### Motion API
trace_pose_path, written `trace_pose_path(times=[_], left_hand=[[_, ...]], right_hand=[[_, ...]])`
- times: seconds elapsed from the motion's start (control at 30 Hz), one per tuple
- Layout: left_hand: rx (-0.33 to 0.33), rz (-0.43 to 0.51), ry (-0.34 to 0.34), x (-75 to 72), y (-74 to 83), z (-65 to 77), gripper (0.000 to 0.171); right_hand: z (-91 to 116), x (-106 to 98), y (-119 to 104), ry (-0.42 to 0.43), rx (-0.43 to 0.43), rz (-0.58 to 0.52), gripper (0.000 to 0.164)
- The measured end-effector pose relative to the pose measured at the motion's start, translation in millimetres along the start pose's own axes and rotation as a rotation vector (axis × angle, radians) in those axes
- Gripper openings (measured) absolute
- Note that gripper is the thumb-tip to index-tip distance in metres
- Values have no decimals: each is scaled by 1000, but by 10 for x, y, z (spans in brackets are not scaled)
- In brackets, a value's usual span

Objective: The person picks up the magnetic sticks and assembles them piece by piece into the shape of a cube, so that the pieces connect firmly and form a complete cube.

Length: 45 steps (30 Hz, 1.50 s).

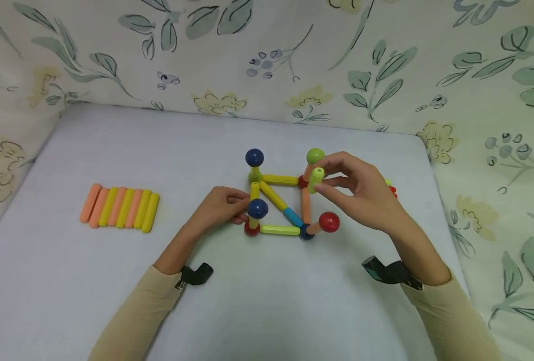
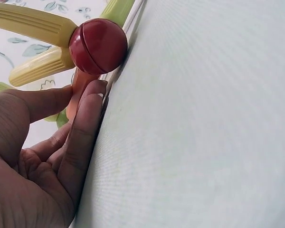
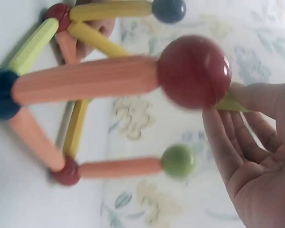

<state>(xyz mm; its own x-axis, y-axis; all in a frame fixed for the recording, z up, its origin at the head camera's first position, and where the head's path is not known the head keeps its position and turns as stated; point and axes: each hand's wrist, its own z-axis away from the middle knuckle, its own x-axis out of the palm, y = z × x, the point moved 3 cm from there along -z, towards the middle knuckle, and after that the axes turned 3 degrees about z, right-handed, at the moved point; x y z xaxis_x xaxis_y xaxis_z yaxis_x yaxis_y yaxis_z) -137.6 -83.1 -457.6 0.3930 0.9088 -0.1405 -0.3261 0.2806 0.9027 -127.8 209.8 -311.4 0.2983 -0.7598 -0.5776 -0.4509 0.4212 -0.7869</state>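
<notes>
A frame of magnetic sticks and balls stands on the table. Its base has a red ball (image 2: 99, 46) at the front left and a dark blue ball (image 1: 306, 231) at the front right. Uprights carry two dark blue balls, a green ball (image 1: 315, 156) and a red ball (image 1: 329, 221). At the left side, my left hand (image 1: 222, 204) pinches the orange stick (image 2: 79, 88) of the base between thumb and fingers. My right hand (image 1: 361, 193) holds a light green stick (image 1: 315, 181) nearly upright by thumb and forefinger, near the green ball; the red ball partly hides it in the right wrist view.
To the left lies a row of orange and yellow sticks (image 1: 120, 207), side by side. Some green and red pieces (image 1: 392, 189) show behind my right hand. A diagonal of yellow and blue sticks (image 1: 292, 217) crosses the base. Floral cloth (image 1: 267, 55) rises behind the table.
</notes>
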Motion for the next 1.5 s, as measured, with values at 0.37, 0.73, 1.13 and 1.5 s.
trace_pose_path(times=[0.37,0.73,1.13,1.5], left_hand=[[-8,19,-2,-4,-18,-7,39],[3,36,-11,-7,-17,-3,41],[18,29,-17,-11,-5,-1,39],[1,45,-18,-13,-10,-1,37]], right_hand=[[-641,401,22,-188,133,1,31],[-759,594,92,-220,209,23,29],[-796,665,61,-175,180,111,25],[-798,660,54,-179,192,145,25]])
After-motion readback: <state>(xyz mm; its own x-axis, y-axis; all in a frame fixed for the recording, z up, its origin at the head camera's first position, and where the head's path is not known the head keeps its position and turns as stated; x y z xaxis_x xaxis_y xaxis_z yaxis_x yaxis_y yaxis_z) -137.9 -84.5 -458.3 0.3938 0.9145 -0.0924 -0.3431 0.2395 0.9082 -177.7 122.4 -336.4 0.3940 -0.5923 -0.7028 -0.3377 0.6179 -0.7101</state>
